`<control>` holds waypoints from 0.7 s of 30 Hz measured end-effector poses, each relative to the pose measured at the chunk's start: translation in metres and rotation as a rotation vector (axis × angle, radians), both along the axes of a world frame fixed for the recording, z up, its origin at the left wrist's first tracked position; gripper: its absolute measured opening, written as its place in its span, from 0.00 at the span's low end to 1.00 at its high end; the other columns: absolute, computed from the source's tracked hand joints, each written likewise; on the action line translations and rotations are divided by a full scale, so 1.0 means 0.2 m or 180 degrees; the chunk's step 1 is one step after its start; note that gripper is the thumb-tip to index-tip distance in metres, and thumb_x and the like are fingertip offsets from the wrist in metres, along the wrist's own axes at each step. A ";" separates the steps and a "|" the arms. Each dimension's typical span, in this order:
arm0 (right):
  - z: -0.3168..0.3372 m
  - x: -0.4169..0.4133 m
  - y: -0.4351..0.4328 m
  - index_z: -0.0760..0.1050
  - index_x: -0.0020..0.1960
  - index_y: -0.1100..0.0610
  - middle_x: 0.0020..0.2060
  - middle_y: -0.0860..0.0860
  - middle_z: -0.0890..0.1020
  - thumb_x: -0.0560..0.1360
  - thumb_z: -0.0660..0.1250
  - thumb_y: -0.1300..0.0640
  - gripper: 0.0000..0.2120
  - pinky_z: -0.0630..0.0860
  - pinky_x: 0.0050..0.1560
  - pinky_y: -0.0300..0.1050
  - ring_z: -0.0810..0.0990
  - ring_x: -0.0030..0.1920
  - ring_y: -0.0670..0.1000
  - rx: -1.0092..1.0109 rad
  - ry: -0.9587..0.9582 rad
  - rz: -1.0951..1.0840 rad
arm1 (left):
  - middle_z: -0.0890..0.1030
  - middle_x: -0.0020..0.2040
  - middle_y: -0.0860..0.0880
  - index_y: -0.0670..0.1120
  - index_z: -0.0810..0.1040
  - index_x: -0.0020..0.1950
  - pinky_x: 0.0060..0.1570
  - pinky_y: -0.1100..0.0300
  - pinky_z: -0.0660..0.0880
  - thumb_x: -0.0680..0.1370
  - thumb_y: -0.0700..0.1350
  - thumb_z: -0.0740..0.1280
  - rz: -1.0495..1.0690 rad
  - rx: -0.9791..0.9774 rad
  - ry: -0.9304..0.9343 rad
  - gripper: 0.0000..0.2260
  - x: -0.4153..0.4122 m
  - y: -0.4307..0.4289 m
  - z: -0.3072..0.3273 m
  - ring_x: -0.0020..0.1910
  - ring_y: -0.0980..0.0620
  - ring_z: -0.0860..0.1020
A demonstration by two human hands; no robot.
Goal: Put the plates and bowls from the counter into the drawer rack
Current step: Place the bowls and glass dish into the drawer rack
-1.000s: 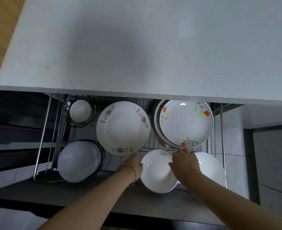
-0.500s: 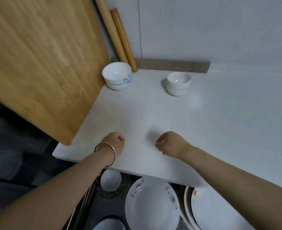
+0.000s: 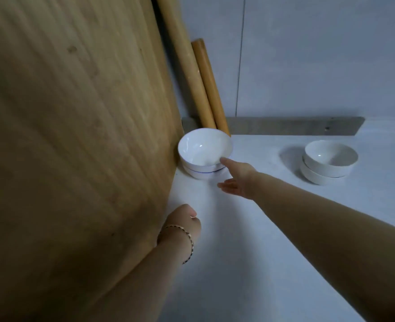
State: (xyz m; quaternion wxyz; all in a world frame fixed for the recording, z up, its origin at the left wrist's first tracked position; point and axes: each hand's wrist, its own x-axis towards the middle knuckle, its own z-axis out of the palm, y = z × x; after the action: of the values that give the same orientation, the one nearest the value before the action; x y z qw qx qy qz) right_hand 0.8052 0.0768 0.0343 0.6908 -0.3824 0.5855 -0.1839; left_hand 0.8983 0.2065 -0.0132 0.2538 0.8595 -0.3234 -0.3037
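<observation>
Two stacked white bowls with a blue line (image 3: pixel 203 149) stand on the white counter (image 3: pixel 273 228) against the wooden board. My right hand (image 3: pixel 237 180) reaches to them, fingers spread, thumb tip touching the upper bowl's rim, holding nothing. A second stack of two plain white bowls (image 3: pixel 329 161) stands further right near the back wall. My left hand (image 3: pixel 182 223), with a bracelet on the wrist, hovers over the counter in a loose fist, empty. The drawer rack is out of view.
A large wooden board (image 3: pixel 75 135) leans on the left, filling that side. Two wooden rolling pins (image 3: pixel 203 82) lean in the corner behind the bowls. A grey strip (image 3: pixel 296 126) runs along the foot of the back wall.
My view rose from the drawer rack to the counter. Both hands left the rack. The right hand stretched forward and opened at the left bowl stack; the left stays behind in a fist.
</observation>
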 end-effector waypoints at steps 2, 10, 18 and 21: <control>-0.07 0.07 -0.07 0.62 0.71 0.59 0.59 0.62 0.72 0.75 0.65 0.48 0.30 0.79 0.46 0.48 0.81 0.54 0.60 0.0024 -0.0074 -0.0113 | 0.79 0.56 0.45 0.44 0.78 0.57 0.53 0.59 0.74 0.77 0.38 0.59 -0.0087 0.0022 -0.0022 0.12 0.04 -0.02 -0.04 0.56 0.45 0.77; -0.18 0.09 -0.01 0.68 0.57 0.64 0.37 0.58 0.73 0.75 0.58 0.63 0.11 0.80 0.29 0.50 0.78 0.37 0.60 -0.0180 -0.0455 -0.0572 | 0.75 0.44 0.46 0.50 0.72 0.39 0.46 0.55 0.77 0.76 0.36 0.61 0.0159 -0.0213 0.0482 0.11 0.07 -0.01 -0.09 0.42 0.47 0.75; -0.13 -0.62 0.44 0.73 0.42 0.61 0.36 0.60 0.80 0.75 0.57 0.65 0.07 0.82 0.31 0.45 0.80 0.33 0.58 -0.0074 -0.0216 -0.0144 | 0.73 0.41 0.50 0.51 0.68 0.51 0.36 0.56 0.74 0.80 0.55 0.54 0.0586 -0.0644 0.1862 0.10 -0.27 0.12 0.18 0.33 0.47 0.75; -0.03 -0.98 0.65 0.75 0.44 0.59 0.31 0.56 0.82 0.74 0.57 0.66 0.09 0.84 0.34 0.44 0.83 0.29 0.54 -0.0208 0.0006 0.0290 | 0.76 0.37 0.49 0.48 0.71 0.44 0.31 0.58 0.76 0.79 0.49 0.59 0.0080 -0.0288 0.1882 0.07 -0.52 0.28 0.28 0.26 0.47 0.78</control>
State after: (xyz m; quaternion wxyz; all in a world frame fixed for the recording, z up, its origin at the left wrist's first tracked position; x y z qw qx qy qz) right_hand 0.6085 0.2068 0.0284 0.6851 -0.4312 0.5618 -0.1709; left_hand 0.7944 0.2626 0.0427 0.3787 0.7256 -0.2379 -0.5229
